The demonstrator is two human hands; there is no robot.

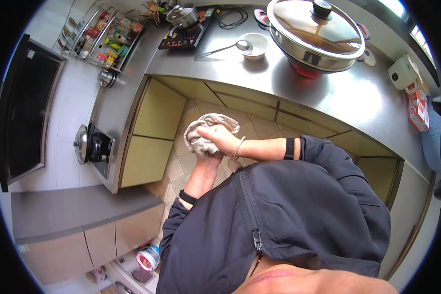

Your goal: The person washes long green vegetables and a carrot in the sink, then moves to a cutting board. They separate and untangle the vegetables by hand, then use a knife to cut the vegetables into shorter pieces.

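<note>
My right hand (224, 139), with a pale bangle at its wrist, is closed over a crumpled beige cloth (202, 141). From below, my left hand (210, 160) meets the same bundle; its palm heel shows, while most of its fingers are hidden by the cloth and the right hand. Both hands are together in front of my body, over the tiled floor (182, 161) and away from the counter's front edge.
On the steel counter (213, 68), a large glass-lidded pot (312, 55) sits above a red-glowing base (305, 71). Near it are a white bowl (257, 44) with a spoon (217, 51) and a saucepan (185, 18) on an induction cooktop (180, 40). Leftward, a lidded pan (81, 144) sits on a stove.
</note>
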